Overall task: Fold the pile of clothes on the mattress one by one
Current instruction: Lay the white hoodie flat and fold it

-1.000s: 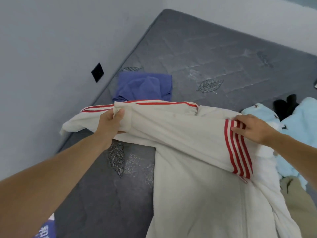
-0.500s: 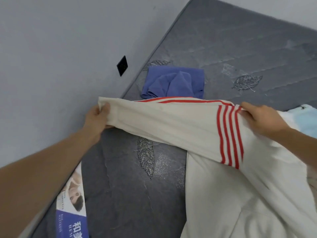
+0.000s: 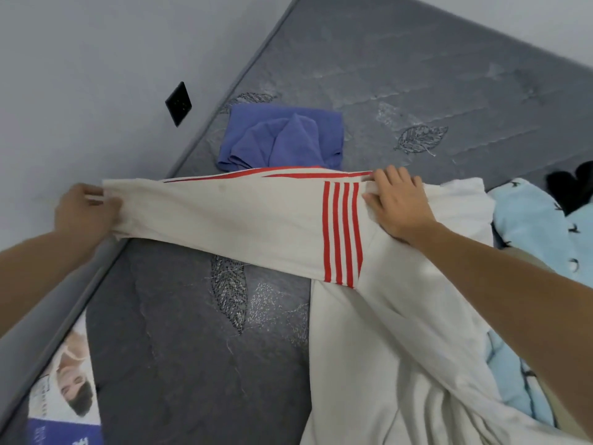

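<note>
— Where was the garment you were folding?

— The cream garment (image 3: 244, 226) with red stripes lay on the grey mattress (image 3: 417, 75). Its body ran down toward six o'clock, and one sleeve stretched across from three o'clock to nine o'clock, lifted off the mattress.

— And your hands?

— They were wide apart. My left hand (image 3: 85, 213) pinched the sleeve's cuff at nine o'clock, out by the mattress edge near the wall (image 3: 80, 59). My right hand (image 3: 398, 207) gripped the fabric at the shoulder, just beside the four red bands, fingers curled over the top edge.

— Anything else around?

— A folded blue garment (image 3: 282, 136) sat at twelve o'clock, just behind the sleeve. At three o'clock lay a light blue garment (image 3: 529, 220) with small dark marks, and something black (image 3: 571, 187) beyond it. A printed label (image 3: 64, 387) showed at seven o'clock, and a black wall socket (image 3: 178, 103) at eleven.
</note>
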Demonstrator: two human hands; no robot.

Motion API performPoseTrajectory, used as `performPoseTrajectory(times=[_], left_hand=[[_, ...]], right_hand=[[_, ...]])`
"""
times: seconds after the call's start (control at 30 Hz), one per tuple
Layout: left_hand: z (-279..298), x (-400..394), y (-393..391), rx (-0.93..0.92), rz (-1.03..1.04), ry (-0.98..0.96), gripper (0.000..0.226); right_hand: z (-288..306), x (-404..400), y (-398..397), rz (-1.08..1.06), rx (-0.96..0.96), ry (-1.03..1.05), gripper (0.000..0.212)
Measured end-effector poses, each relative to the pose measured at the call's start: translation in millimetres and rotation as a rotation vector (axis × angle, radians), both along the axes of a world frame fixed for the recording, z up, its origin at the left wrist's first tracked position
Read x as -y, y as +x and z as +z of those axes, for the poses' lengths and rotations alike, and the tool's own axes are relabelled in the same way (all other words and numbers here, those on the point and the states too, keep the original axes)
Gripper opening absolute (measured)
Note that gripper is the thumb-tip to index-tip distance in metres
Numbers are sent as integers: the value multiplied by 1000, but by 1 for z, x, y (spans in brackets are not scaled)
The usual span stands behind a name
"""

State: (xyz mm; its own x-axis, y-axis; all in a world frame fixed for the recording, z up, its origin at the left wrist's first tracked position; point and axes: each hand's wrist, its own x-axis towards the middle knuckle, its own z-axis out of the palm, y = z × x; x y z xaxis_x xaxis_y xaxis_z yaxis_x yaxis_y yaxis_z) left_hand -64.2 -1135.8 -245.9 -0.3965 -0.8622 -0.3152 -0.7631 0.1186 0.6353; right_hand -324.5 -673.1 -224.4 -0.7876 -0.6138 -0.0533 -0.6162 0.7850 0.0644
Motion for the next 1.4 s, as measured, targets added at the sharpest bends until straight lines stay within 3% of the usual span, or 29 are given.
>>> performPoseTrajectory(times=[0.07,0.13,0.27,0.37,0.5,0.67,0.73,0.9,1.0,1.23,1.4], left_hand=[[7,-19,-8,142,-126,-307,54],[19,-53,-21,43,-382,-481,57],[30,-137,-56,-85,-957,-555,58],[9,-192,-81,-18,-1225,-538,60],[-31,-210,-100,169,-1255,-626,71],[-42,-237,-104,243,-1116,-679,70],[-33,-264,-94,198,-1090,-623,68],[10,-383,-33,-64,-1388,-306,62],[27,-436,-1,-88,-1482,-210,66],[31,-492,59,-90,-1338,-199,64],[54,-528,109,-199,-1193,-94,63]], right_hand=[[2,-11,7,21,-101,-43,33],[4,-20,14,31,-126,-73,38],[1,-20,30,66,-68,-77,48],[-8,-11,40,67,12,-17,52],[-31,2,44,57,78,58,59],[-43,-7,64,-47,120,67,62],[-32,-18,89,-76,152,35,62],[20,-81,167,-167,248,-72,60],[44,-121,209,-220,250,-99,59],[69,-203,310,-406,302,-243,60],[84,-232,365,-421,231,-162,61]])
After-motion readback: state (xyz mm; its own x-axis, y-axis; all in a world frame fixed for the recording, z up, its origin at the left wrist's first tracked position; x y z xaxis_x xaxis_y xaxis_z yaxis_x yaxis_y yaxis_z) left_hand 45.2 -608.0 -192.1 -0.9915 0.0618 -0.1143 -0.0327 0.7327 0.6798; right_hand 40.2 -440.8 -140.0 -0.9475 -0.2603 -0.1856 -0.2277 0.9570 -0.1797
